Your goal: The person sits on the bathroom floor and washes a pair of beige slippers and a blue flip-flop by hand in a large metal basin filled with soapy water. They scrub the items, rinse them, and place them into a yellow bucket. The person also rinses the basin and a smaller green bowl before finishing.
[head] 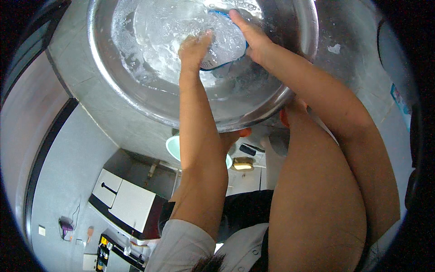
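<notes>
A large round metal basin (163, 117) with sudsy water fills the top of the view. In it lies a pale, translucent item with a blue rim (226, 46), partly under water and too blurred to name; it bears some print. My right hand (253, 39) grips its right edge, thumb along the blue rim. My left hand (195, 47) is over the item's left part in the water, fingers bent; whether it grips anything is hidden by splashing water.
Below the basin are a pale green bowl (173, 147), a black-bristled brush (247, 149) and a brown brush-like item (242, 164) on the floor. An orange-red shoe part (245, 132) shows under the rim. A white cabinet (132, 204) stands lower left.
</notes>
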The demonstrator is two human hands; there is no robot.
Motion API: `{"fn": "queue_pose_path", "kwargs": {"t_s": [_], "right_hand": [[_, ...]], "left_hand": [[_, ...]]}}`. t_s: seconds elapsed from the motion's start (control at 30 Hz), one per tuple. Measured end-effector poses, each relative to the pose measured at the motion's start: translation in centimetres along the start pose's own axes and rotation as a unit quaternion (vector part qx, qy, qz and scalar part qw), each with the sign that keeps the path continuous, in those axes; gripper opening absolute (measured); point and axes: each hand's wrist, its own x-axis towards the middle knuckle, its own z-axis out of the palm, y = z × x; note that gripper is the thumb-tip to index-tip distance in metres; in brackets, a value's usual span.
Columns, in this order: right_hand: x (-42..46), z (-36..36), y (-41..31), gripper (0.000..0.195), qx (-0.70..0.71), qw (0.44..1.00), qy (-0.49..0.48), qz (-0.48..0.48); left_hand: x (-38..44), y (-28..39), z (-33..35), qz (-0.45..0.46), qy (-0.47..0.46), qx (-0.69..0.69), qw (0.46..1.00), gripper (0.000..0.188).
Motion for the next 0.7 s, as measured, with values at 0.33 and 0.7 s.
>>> {"fn": "queue_pose_path", "kwargs": {"t_s": [0.33,0.7], "right_hand": [[2.8,-1.7,1.2,0.059,-0.332,0.921,0.087,-0.187],[3.4,-0.4,-1.7,0.039,-0.623,0.71,-0.029,-0.326]], "left_hand": [[-0.2,2.3,0.8,0.133,-0.015,-0.222,0.966,0.055],[0.6,1.9,1.1,0.094,0.015,-0.321,0.942,0.03]]}}
